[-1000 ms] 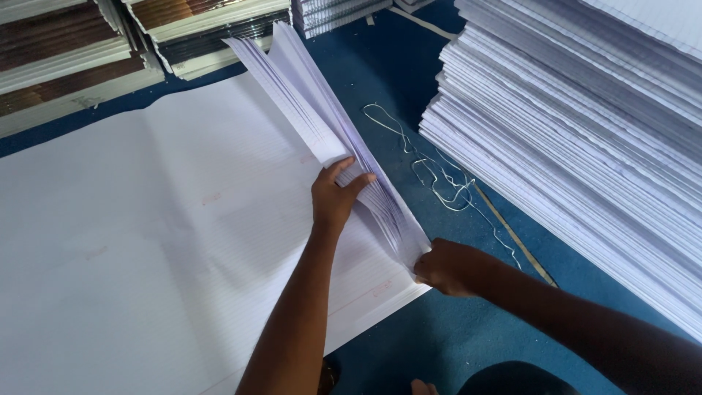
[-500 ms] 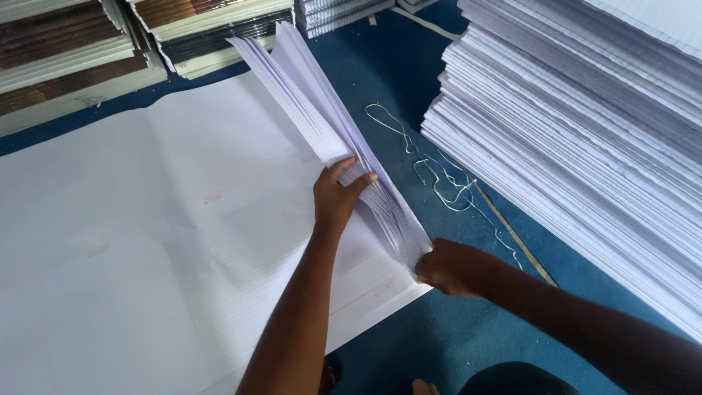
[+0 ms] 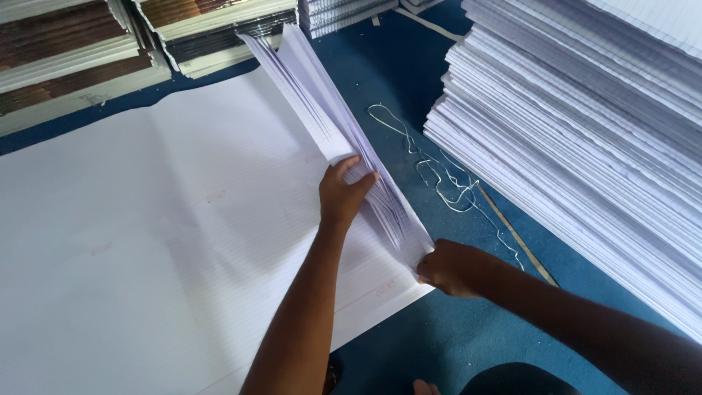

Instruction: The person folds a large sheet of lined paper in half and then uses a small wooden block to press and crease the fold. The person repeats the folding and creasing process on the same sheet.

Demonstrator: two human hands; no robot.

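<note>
A bundle of folded sheets (image 3: 344, 124) is stood on edge on the big white sheet (image 3: 146, 241). It is pressed by the left hand (image 3: 342, 194), fingers close together. Its near corner is pinched by the right hand (image 3: 453, 267). Edges should be kept even. String (image 3: 439, 175) lies just beside it.

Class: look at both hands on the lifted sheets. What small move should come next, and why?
Probably fold the lifted sheets over leftward. The left hand has its fingers tucked in their fanned edges, the right hand pinches the near corner, and they stand raised off the flat sheet.
</note>
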